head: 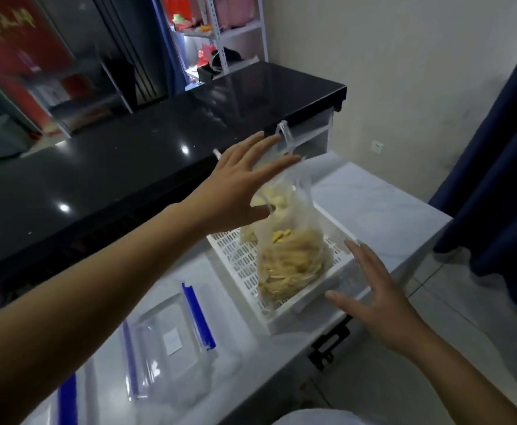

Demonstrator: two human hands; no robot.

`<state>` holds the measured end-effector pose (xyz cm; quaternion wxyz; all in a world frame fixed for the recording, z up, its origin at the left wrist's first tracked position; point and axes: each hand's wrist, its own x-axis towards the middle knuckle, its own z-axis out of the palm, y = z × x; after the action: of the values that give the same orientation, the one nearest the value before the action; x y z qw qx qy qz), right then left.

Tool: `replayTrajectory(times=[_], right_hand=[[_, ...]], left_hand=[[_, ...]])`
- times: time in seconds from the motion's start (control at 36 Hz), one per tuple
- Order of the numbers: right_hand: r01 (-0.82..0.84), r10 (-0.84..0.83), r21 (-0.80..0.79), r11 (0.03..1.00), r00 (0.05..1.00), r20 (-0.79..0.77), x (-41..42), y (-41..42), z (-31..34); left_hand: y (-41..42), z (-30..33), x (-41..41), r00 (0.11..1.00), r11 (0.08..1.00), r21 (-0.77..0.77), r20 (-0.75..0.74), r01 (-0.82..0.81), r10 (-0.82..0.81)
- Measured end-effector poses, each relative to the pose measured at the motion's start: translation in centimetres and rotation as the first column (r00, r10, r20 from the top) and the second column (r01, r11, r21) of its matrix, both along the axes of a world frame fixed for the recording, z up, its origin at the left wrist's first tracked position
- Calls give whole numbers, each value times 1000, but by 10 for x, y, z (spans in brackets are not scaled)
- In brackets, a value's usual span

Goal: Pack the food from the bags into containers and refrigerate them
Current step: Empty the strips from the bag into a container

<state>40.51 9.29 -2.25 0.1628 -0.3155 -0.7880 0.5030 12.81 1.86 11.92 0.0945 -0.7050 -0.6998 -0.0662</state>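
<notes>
At 7 o'clock on the pale counter [383, 197] lie clear zip bags w/ blue sliders [197, 317], flat, apparently unfilled. Left hand [238, 182], reaching toward 12, has fingers spread straight, holding nothing; fingertips near the knotted top of the food bag [291, 256], contact can't tell. Food bag sits in a white slotted basket [238, 262] at frame center, stuffed w/ pale yellow strips; a 2nd bag behind it at 11, mostly hidden by the left hand. Right hand [370, 296] at 4 o'clock, fingers also spread, empty, just beside the basket's near corner.

Step, IMO: still early, reaching for the 1st food bag, nothing transferred yet. Next move prob. needs a grasp at the bag's neck, then lift toward the zip bags.

Fridge not clearly identifiable; background shelves blurred; what the food is, unclear.
</notes>
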Motion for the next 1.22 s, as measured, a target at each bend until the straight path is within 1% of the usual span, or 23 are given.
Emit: replayTrajectory(times=[0.06,0.19,0.31,0.36,0.42,0.5,0.61,0.69,0.75,0.81,0.86,0.94,1.0,1.08,1.11,1.17,1.22], right_hand=[[-31,31,-27,999,999,15,2,10,0],[-95,97,-40,995,995,36,0,26,-5],[-105,106,-51,993,994,22,1,31,-9],[-100,101,-53,994,995,14,2,33,-10],[-94,95,-50,994,995,10,4,35,-10],[-89,88,-49,995,996,-5,5,39,-11],[-83,77,-85,993,994,-74,-1,47,-8],[-58,41,-123,991,990,-135,-9,52,-2],[-34,1,-182,983,984,-177,-13,54,2],[-13,-55,-292,956,973,-225,-18,55,7],[-8,-118,-430,903,957,-266,-27,56,12],[-68,-168,-637,768,938,-302,-47,57,20],[-154,-155,-731,665,928,-337,-65,55,22],[-278,-167,-812,513,896,-412,-93,48,23],[-324,-181,-839,438,882,-435,-102,44,24],[-435,-181,-865,250,856,-483,-117,34,27],[-590,-150,-805,66,792,-592,-129,21,30]], left_hand=[[15,1,6,1000,1000,-19,-13,13,-13],[43,3,18,990,998,-36,128,-50,55],[56,0,18,984,999,-43,177,7,1],[59,-2,17,984,999,-24,175,34,-30],[59,-2,14,985,999,10,168,39,-40],[55,1,6,989,995,97,147,-3,-12],[43,6,0,989,976,199,136,-86,60],[34,13,-2,993,959,266,101,-93,68],[30,22,-1,996,945,318,69,-72,53],[28,36,0,997,928,366,61,-64,44],[25,54,-1,996,902,421,56,-93,76],[23,84,-7,987,874,460,84,-157,133],[21,104,-7,985,858,483,103,-174,142],[16,132,-3,981,830,524,110,-193,159],[14,141,-1,980,825,530,112,-197,162],[8,159,1,978,833,513,128,-206,163],[-1,176,3,966,858,452,194,-243,171]])
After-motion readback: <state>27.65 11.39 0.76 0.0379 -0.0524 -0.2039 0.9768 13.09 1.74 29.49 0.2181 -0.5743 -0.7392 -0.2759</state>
